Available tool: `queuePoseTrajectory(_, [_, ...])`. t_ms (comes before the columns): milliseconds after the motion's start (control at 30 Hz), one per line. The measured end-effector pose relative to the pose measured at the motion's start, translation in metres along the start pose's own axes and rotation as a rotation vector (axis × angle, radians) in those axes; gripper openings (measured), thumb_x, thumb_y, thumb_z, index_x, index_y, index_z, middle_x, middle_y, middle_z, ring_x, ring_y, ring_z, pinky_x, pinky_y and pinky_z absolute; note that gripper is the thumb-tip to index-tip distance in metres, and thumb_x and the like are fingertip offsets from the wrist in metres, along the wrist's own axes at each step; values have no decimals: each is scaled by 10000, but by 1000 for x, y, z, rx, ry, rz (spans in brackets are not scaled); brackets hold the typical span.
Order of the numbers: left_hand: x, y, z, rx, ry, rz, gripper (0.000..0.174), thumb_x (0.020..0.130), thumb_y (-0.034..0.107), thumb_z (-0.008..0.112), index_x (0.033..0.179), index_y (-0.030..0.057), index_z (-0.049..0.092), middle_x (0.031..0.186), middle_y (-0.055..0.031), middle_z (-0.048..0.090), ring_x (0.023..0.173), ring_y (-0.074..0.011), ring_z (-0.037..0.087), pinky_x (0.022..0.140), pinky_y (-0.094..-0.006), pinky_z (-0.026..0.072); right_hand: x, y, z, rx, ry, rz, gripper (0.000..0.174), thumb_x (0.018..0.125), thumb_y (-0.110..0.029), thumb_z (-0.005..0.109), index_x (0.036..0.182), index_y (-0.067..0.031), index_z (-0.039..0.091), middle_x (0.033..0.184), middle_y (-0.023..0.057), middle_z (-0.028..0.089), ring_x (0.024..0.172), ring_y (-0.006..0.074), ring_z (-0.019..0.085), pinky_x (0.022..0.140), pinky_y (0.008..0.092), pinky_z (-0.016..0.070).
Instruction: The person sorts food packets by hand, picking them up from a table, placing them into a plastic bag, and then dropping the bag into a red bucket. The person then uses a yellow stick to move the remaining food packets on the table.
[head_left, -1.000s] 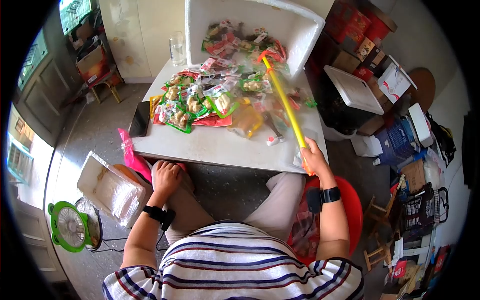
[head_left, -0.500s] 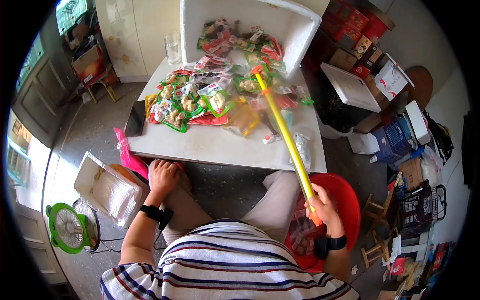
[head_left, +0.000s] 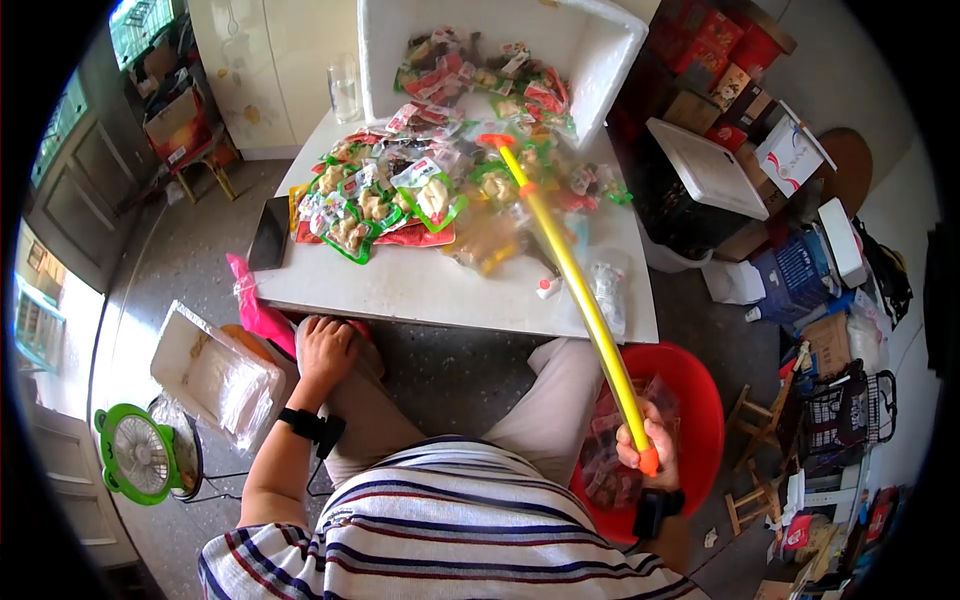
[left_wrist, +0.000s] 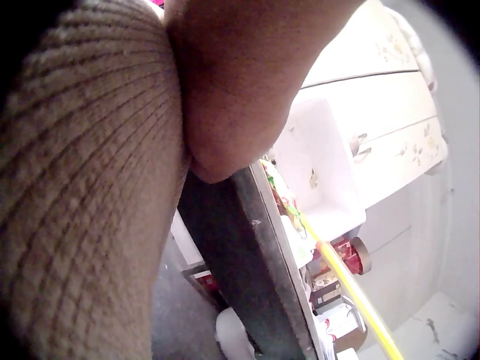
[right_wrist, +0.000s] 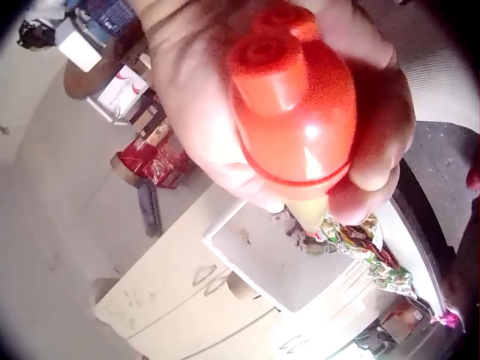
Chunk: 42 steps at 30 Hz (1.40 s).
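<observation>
My right hand (head_left: 657,442) grips the orange end of a long yellow pole (head_left: 569,283) at the right, above the red basin. In the right wrist view the fingers curl round its bulbous orange end cap (right_wrist: 300,135). The far end carries a small orange crosspiece head (head_left: 494,140), which overlaps the heap of snack packets (head_left: 375,205) on the white table (head_left: 400,290). More packets lie inside a white foam box (head_left: 595,75) tipped with its mouth toward me. My left hand (head_left: 327,350) rests on the left knee, holding nothing.
A red basin (head_left: 705,420) with packets stands by my right leg. The dark phone (head_left: 270,235) and drinking glass (head_left: 345,92) are at the table's left. On the floor at left are a smaller foam box (head_left: 180,350) and a green fan (head_left: 137,455); boxes crowd the right wall.
My right hand has drawn back toward my body, past the table edge to over the basin. The pole's head has come left and nearer over the packets. The left hand stays on the knee.
</observation>
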<state>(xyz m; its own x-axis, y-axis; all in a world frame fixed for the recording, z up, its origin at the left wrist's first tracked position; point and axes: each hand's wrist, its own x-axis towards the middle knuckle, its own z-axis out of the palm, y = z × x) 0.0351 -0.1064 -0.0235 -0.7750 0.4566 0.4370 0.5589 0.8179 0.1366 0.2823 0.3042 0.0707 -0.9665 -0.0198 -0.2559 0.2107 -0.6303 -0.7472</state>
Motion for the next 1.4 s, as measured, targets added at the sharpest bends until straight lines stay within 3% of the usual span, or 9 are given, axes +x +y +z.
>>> queuePoseTrajectory(133, [1,1,-2,20,-4,12,107,606,179,528,655,85,515,701,-58,526,775,-219,496,763,-353,338,-2,15,-10,243,-60,126,504,782,-287,483,1208,-105,283,743,118,505,422,143,408,362,226,336])
queuePoseTrajectory(300, [0,-3,-1,-8,-19,18,87,628,156,517,668,79,513,693,-68,523,759,-222,501,757,-345,343,-4,23,-2,244,-103,149,540,773,-284,484,1207,-37,277,725,111,494,414,126,394,358,220,322])
queuePoseTrajectory(400, [0,-7,5,-113,44,-41,69,650,134,510,680,72,513,692,-80,522,749,-229,504,743,-347,352,0,21,13,66,-94,85,554,752,-267,505,1195,-11,291,717,112,500,426,127,405,376,219,335])
queuePoseTrajectory(533, [1,-19,16,-204,66,-205,114,675,142,516,736,47,531,709,-112,547,700,-281,521,681,-379,395,-3,2,0,-188,-83,163,541,729,-207,531,1175,11,315,748,137,524,472,147,447,422,235,374])
queuePoseTrajectory(767, [3,-19,16,-186,121,-213,87,669,130,532,703,50,527,669,-108,532,651,-280,516,621,-371,412,3,-24,-6,-296,-28,-115,540,747,-232,533,1173,5,302,711,118,511,464,148,465,430,237,403])
queuePoseTrajectory(1000, [4,-14,15,-126,121,-170,79,666,136,534,688,61,523,656,-93,528,645,-264,516,635,-364,402,72,-23,20,-661,184,-94,438,794,-118,444,1199,-35,300,721,86,502,496,129,482,449,235,415])
queuePoseTrajectory(1167, [2,-13,14,-119,146,-139,78,660,134,539,695,64,532,658,-90,532,653,-255,518,658,-355,398,110,-24,27,-874,197,-95,446,790,-96,452,1200,-25,291,702,60,480,495,107,472,455,231,408])
queuePoseTrajectory(1400, [2,-9,12,-115,128,-167,91,655,139,548,706,65,535,667,-88,537,661,-256,518,667,-356,392,70,-24,28,-975,142,39,470,789,-70,439,1215,-22,247,733,81,468,537,125,476,502,242,422])
